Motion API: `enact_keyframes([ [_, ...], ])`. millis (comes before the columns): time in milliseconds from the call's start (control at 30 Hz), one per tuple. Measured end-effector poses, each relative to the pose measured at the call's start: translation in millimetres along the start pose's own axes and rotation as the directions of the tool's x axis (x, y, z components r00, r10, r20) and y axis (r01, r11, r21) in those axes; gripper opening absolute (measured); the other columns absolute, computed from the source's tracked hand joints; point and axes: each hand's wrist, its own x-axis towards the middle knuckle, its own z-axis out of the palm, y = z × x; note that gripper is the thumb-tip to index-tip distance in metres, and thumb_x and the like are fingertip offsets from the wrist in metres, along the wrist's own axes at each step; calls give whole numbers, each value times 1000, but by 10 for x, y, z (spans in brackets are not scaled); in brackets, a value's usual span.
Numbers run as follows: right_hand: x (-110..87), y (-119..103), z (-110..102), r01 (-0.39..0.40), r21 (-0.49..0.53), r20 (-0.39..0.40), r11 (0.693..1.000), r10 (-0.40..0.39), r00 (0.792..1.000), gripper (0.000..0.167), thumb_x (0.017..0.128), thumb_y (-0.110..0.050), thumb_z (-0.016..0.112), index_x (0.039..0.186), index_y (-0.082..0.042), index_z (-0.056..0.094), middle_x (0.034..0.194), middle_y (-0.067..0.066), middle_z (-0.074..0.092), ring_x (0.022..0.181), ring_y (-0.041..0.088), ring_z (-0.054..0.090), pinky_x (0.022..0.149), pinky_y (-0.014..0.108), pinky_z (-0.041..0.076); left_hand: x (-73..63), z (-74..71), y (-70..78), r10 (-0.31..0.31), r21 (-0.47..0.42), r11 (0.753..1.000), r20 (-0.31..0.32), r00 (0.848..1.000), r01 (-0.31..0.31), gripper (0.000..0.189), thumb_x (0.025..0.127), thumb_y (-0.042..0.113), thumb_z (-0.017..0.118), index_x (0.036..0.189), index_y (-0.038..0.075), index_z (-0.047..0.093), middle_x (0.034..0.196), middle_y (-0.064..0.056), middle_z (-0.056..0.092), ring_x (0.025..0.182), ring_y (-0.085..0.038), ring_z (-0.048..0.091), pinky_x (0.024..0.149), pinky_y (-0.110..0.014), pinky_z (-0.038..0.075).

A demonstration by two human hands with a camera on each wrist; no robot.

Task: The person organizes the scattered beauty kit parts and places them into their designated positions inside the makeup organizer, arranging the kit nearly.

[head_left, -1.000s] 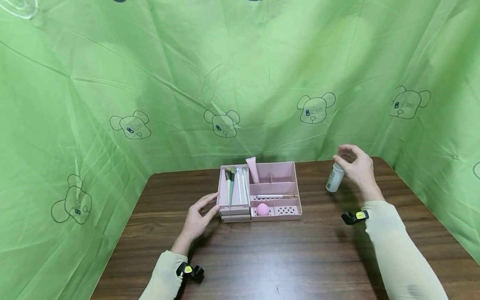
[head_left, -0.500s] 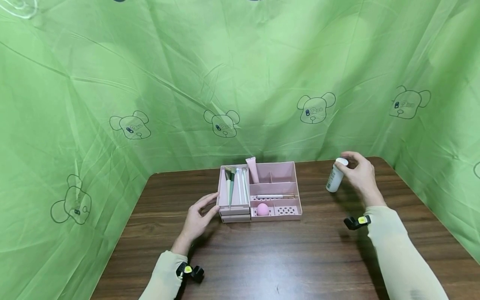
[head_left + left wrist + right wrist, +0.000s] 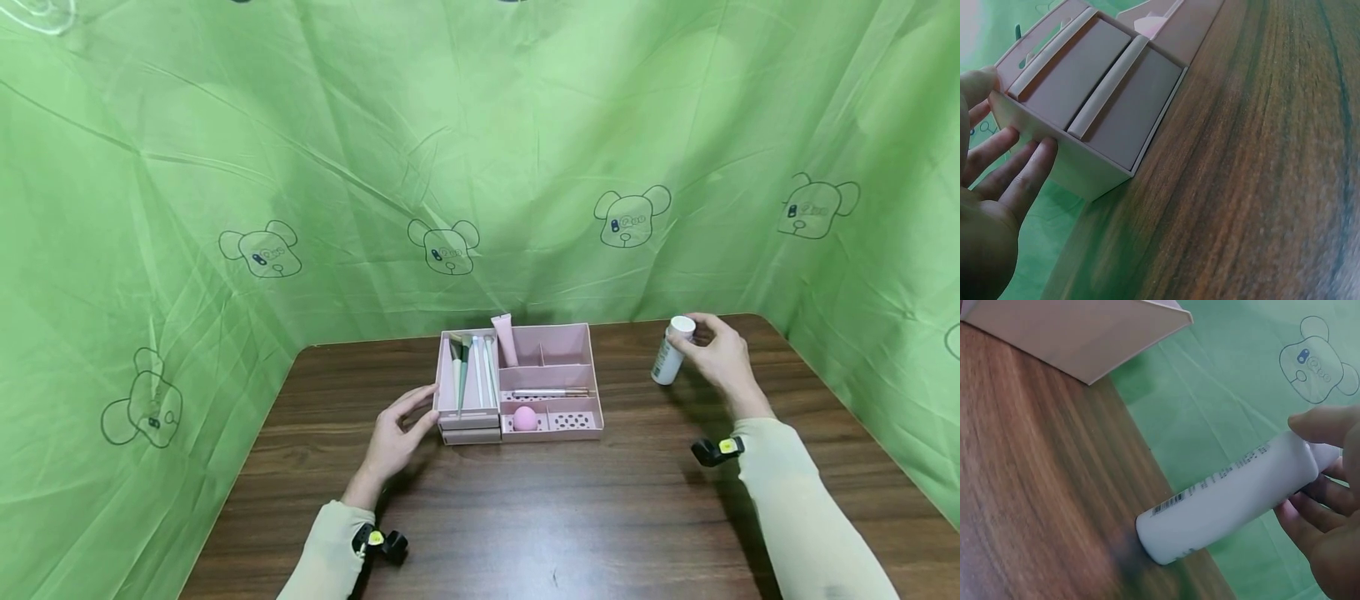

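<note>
In the head view a white bottle point(image 3: 667, 360) with printed text and a barcode stands on the table at the right. My right hand point(image 3: 724, 360) holds it near the cap; in the right wrist view the thumb lies on one side of the bottle point(image 3: 1229, 497) and fingers on the other. A pink makeup organizer point(image 3: 566, 342) with two small drawers point(image 3: 1079, 75) sits mid-table. My left hand point(image 3: 396, 442) touches the organizer's left side with extended fingers point(image 3: 1029, 175). The drawers look closed.
Inside the organizer are several makeup brushes point(image 3: 480, 371), a pink tube point(image 3: 506, 342), a slim pen-like stick point(image 3: 551, 392) and a pink ball point(image 3: 525, 418). A green curtain point(image 3: 480, 150) with bear outlines hangs behind the brown wooden table point(image 3: 525, 517).
My right hand has lowered from above the bottle's cap to its right side, uncovering the white cap. The bottle, the organizer and my left hand stay in place.
</note>
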Motion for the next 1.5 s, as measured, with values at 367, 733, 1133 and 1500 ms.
enact_keyframes([
  [367, -4, 169, 47, 29, -27, 26, 999, -28, 999, 64, 84, -43, 74, 128, -1, 57, 119, 22, 65, 82, -11, 49, 70, 3, 43, 3, 3, -16, 20, -21, 1000, -1, 1000, -20, 40, 92, 3, 66, 130, -8, 57, 131, -25, 57, 115, -36, 60, 98, -63, 45],
  [733, -11, 129, 40, 14, -30, 6, 999, -14, 1000, 62, 83, -45, 75, 125, -2, 59, 116, 20, 66, 91, 16, 65, 70, 6, 43, 9, 1, 12, 7, -13, 1000, 3, 1000, -7, 40, 92, 3, 66, 130, -7, 57, 132, -24, 58, 117, -36, 59, 99, -61, 45],
  [1133, 64, -111, 8, 41, -5, -6, 999, -41, 999, 62, 82, -47, 75, 125, -5, 59, 115, 17, 67, 86, -3, 57, 73, 8, 44, 11, -7, 18, -8, -13, 1000, 6, 1000, 8, 40, 92, 3, 65, 130, -7, 57, 132, -22, 58, 117, -35, 60, 100, -58, 46],
  [1500, 119, -612, 31, 113, 111, -38, 987, -109, 993, 55, 82, -40, 78, 121, -6, 62, 111, 15, 66, 78, -16, 54, 69, 3, 47, 2, -6, 25, -8, -6, 1000, 3, 1000, 8, 40, 92, 4, 66, 130, -6, 57, 131, -22, 58, 117, -33, 60, 99, -60, 46],
])
